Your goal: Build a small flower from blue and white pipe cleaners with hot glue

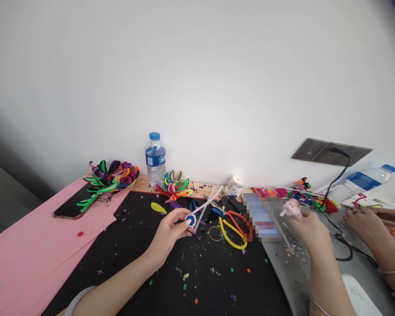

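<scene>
Head view of a craft table point(141, 263) covered by a black mat, set against a white wall. The left hand point(171, 230) is closed in a pinch on a small blue-and-white coil point(191, 219), thumb and fingertips pressed on its rim. From the coil two pale pipe-cleaner stems point(208, 202) run toward 1 o'clock, crossing near their far ends; their long axis thus points away from the left hand toward the wall. The right hand point(307, 228) is wrapped around a pink glue gun point(292, 209) whose nozzle points toward 9 o'clock, that is, toward the coil. Coil and nozzle are well apart; between them lie yellow-handled scissors point(232, 235), red-handled pliers point(238, 217) and a blurred flat object. The left hand is nearer the coil, the right nearer the gun.

Open room: bare mat, littered with small coloured scraps, lies at 6 o'clock from the coil. At 9 o'clock a pink paper sheet point(26, 259) carries a phone point(70, 208) and a heap of bent pipe cleaners point(110, 175). At 12 o'clock stand a water bottle point(155, 160) and a pipe-cleaner flower point(174, 184). At 3 o'clock another person's hand point(365, 224) rests near a black cable point(344, 250) on a grey board.
</scene>
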The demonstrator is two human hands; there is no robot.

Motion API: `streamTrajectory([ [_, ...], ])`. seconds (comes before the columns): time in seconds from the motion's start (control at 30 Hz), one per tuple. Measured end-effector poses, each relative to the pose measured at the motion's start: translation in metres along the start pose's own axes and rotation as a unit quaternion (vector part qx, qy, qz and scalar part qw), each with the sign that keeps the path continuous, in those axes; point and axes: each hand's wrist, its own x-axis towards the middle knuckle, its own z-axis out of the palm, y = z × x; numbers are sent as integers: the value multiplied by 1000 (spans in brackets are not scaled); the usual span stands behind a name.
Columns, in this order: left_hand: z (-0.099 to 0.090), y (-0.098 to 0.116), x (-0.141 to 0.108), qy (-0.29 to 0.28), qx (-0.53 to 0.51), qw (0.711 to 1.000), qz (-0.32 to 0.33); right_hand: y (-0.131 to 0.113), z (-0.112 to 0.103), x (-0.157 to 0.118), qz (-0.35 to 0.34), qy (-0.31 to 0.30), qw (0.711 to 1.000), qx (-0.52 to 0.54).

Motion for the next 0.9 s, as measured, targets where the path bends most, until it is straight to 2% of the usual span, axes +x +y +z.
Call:
streamTrajectory([
  [0.07,-1,-1,1,-2,2,1000,3,-17,-12,-9,17,15,999,33],
  [0.13,-1,-2,1,-3,0,1000,5,-34,-21,-20,-12,33,992,121],
  [0.17,-1,-2,1,-4,-2,1000,4,-42,-24,-26,-40,13,982,185],
  [0.2,-1,-2,1,-6,-4,1000,3,-49,-26,-33,-74,-23,963,258],
  [0.27,-1,-3,1,-10,-8,1000,2,-60,-25,-45,-126,-135,900,396],
  [0.33,-1,-2,0,-14,-9,1000,0,-66,-21,-58,-125,-239,834,481],
  [0.47,0,-1,0,-16,-11,1000,-9,-77,-8,-83,-128,-398,744,522],
  [0.57,1,-2,0,-21,-12,1000,-12,-88,2,-99,-177,-459,694,525],
  [0.63,1,-3,-1,-32,-15,999,-13,-95,7,-106,-191,-478,676,527],
  [0.7,2,-4,-1,-42,-16,999,-16,-99,12,-111,-190,-493,671,521],
  [0.8,3,-4,-2,-46,-18,999,-22,-102,17,-115,-196,-499,674,508],
  [0.9,3,-5,-2,-49,-18,998,-22,-103,20,-116,-216,-494,690,483],
])
